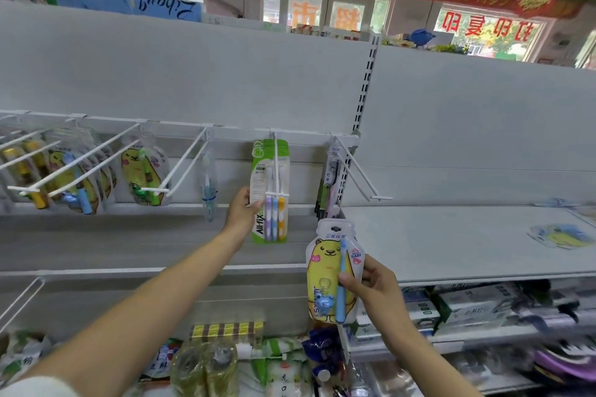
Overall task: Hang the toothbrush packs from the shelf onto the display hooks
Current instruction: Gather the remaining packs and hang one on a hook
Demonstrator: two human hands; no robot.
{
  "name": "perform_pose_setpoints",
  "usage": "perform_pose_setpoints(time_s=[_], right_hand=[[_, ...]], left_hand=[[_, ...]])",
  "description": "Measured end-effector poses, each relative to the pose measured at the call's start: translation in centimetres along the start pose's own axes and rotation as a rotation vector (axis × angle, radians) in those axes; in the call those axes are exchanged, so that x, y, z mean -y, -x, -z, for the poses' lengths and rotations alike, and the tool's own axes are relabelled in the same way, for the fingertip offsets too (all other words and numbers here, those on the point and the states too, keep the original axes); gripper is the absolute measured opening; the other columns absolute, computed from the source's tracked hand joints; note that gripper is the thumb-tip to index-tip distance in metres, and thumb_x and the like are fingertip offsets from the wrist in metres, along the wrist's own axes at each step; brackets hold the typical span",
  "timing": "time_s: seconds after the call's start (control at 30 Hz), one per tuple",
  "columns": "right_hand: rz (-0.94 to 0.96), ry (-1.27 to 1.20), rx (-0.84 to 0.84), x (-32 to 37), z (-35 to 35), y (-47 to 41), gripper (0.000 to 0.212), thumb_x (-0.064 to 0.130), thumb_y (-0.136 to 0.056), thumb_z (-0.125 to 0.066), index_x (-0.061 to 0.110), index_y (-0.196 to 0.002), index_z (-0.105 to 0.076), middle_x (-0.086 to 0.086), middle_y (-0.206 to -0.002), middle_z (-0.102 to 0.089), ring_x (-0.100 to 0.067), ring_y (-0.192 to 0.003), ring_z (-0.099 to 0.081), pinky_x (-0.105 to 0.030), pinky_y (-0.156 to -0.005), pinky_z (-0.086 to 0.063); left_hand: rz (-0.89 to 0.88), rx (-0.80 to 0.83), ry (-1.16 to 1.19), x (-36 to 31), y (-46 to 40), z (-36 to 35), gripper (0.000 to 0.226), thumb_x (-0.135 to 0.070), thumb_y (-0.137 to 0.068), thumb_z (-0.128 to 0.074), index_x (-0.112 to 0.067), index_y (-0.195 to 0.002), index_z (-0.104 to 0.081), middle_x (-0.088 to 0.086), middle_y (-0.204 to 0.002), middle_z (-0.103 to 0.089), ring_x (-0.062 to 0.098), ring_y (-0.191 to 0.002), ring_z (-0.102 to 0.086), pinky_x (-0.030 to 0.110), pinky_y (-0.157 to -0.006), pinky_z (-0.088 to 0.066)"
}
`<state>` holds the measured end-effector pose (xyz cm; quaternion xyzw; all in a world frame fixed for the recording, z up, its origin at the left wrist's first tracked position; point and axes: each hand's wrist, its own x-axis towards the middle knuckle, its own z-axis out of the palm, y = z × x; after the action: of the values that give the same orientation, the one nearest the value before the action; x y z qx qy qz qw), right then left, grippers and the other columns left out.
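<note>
- Left hand [242,210] is up at the green three-brush pack [270,192], fingers pinched on its left edge. That pack already sits on a hook [276,167] on the rail, so this looks like steadying or squaring it up.
- Right hand [374,284] has its fingers closed on the yellow bear pack [333,271], held upright, near and a bit right of the green one. Hang hole at the top is free and facing up, which is what you want.
- Judging by what's hanging, the other bear packs [142,176] live on the hooks to the left, so I'd take it over there rather than mix it with the green ones.
- Tip: keep the grip low on the pack like now so the hole stays clear, line it up with the hook tip, then slide it straight back along the wire. Tilt it and the card snags.
- The price bar at the hook's front end is right in the way, so go under it.
- One more bear pack [562,236] is lying flat on the shelf [451,235] far right, so the job isn't finished.
</note>
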<state>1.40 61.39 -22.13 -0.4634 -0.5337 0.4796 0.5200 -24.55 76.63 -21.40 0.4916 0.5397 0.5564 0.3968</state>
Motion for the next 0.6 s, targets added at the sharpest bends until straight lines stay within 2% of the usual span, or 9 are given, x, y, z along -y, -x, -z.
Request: perform_pose_setpoints(time_s=[0.07, 0.17, 0.3, 0.37, 0.43, 0.5, 0.6], right_hand=[[0.001, 0.003, 0.002, 0.1, -0.4, -0.2, 0.024, 0.002, -0.087, -0.07, 0.01, -0.109, -0.07, -0.009, -0.1, -0.077, -0.025, -0.095, -0.072, -0.034, -0.081, -0.06], [0.002, -0.009, 0.019, 0.2, -1.3, -0.5, 0.025, -0.001, -0.086, -0.069, 0.008, -0.109, -0.07, -0.008, -0.098, -0.077, -0.02, -0.091, -0.073, -0.026, -0.073, -0.058], [0.016, 0.0, 0.057, 0.4, -3.0, -1.0, 0.027, 0.001, -0.086, -0.07, 0.009, -0.112, -0.069, -0.007, -0.101, -0.077, -0.021, -0.094, -0.073, -0.027, -0.074, -0.058], [0.032, 0.014, 0.088, 0.5, -4.4, -1.2, 0.027, 0.002, -0.087, -0.07, 0.011, -0.112, -0.069, -0.006, -0.102, -0.077, -0.02, -0.094, -0.073, -0.027, -0.075, -0.059], [0.047, 0.03, 0.119, 0.5, -6.2, -1.4, 0.026, 0.002, -0.087, -0.07, 0.012, -0.111, -0.07, -0.006, -0.102, -0.077, -0.021, -0.095, -0.073, -0.029, -0.078, -0.059], [0.065, 0.059, 0.145, 0.4, -8.4, -1.6, 0.025, 0.004, -0.086, -0.071, 0.012, -0.11, -0.071, -0.007, -0.104, -0.077, -0.023, -0.097, -0.072, -0.034, -0.083, -0.06], [0.092, 0.074, 0.176, 0.6, -12.6, -1.7, 0.024, 0.005, -0.087, -0.071, 0.013, -0.11, -0.071, -0.002, -0.102, -0.077, -0.018, -0.095, -0.072, -0.028, -0.079, -0.058]], left_hand=[[-0.006, -0.005, -0.024, 0.3, -0.2, -0.1, 0.02, -0.012, -0.098, -0.056, -0.013, -0.118, -0.058, 0.008, -0.115, -0.067, 0.026, -0.105, -0.064, 0.028, -0.077, -0.049], [-0.006, -0.029, -0.075, 0.5, 0.1, 0.2, 0.027, -0.013, -0.098, -0.056, -0.011, -0.125, -0.056, 0.007, -0.12, -0.065, 0.027, -0.11, -0.062, 0.035, -0.089, -0.049], [-0.014, -0.065, -0.045, 0.4, 2.0, 2.0, 0.04, -0.017, -0.093, -0.066, -0.014, -0.128, -0.049, 0.001, -0.12, -0.057, 0.022, -0.109, -0.058, 0.039, -0.095, -0.05], [-0.065, -0.043, -0.092, 0.9, 3.4, 3.7, 0.043, -0.016, -0.091, -0.068, -0.018, -0.13, -0.048, 0.0, -0.125, -0.055, 0.02, -0.111, -0.058, 0.037, -0.095, -0.049], [-0.151, 0.032, -0.19, 1.7, 5.0, 5.9, 0.035, -0.014, -0.091, -0.067, -0.027, -0.121, -0.054, -0.004, -0.123, -0.06, 0.016, -0.113, -0.059, 0.034, -0.098, -0.048], [-0.174, 0.181, -0.25, 1.9, 7.1, 8.4, 0.029, -0.013, -0.092, -0.067, -0.032, -0.113, -0.06, -0.01, -0.117, -0.066, 0.009, -0.111, -0.062, 0.031, -0.099, -0.049], [-0.138, 0.396, -0.305, 1.7, 10.6, 12.5, 0.031, -0.018, -0.089, -0.07, -0.027, -0.118, -0.064, -0.011, -0.111, -0.07, 0.004, -0.104, -0.065, 0.026, -0.091, -0.053]])
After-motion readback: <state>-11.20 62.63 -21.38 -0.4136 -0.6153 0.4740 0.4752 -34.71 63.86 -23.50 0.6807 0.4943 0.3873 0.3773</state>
